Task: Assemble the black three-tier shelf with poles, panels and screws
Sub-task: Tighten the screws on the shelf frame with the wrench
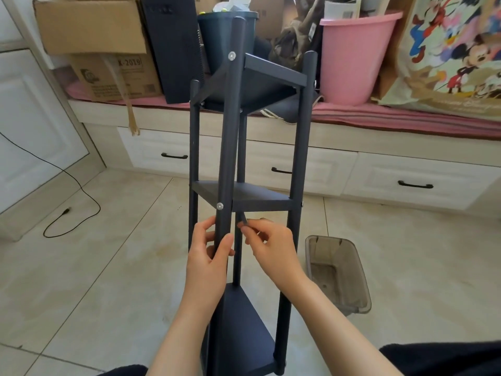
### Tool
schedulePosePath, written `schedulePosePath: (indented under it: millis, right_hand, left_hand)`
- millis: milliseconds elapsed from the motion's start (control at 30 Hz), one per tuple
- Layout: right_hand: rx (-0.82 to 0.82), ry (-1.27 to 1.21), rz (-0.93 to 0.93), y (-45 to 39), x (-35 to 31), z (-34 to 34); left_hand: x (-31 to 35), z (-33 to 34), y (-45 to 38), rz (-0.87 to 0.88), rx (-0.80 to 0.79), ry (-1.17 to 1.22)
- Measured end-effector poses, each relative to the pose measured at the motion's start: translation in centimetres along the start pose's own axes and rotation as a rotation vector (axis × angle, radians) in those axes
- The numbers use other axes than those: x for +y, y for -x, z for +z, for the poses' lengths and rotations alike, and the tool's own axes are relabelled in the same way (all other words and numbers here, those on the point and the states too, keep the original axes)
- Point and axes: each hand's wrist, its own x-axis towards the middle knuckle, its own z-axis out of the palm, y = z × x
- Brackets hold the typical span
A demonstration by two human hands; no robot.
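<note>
Left hand (210,256) wraps the front pole (229,147); right hand (267,244) pinches a small tool (243,219), advisably seated squarely before turning.

A person's two bare forearms extend into view, the left hand (210,263) and right hand (272,249) without gloves, rings or watch. No sleeves reach the wrists. Dark black fabric clothing (444,358) covers the lap below.

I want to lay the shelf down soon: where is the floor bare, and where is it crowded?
Bare tile lies left of the shelf, between it and the black cable. More lies right, between the clear plastic bin and the white drawers. The window seat with the pink bucket and cardboard boxes is crowded.
</note>
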Motion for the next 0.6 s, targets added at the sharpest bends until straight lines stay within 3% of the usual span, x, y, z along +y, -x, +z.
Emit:
schedulePosePath:
  millis: [300, 600]
  right_hand:
    - [-0.105, 0.159, 0.108, -0.6, -1.3, -1.9]
    - [-0.058, 0.191, 0.069, -0.6, -1.1, -1.0]
  left_hand:
    - [0.4, 0.4, 0.1, 0.007, -0.023, -0.055]
    - [0.1, 0.0, -0.4, 0.028, -0.02, -0.124]
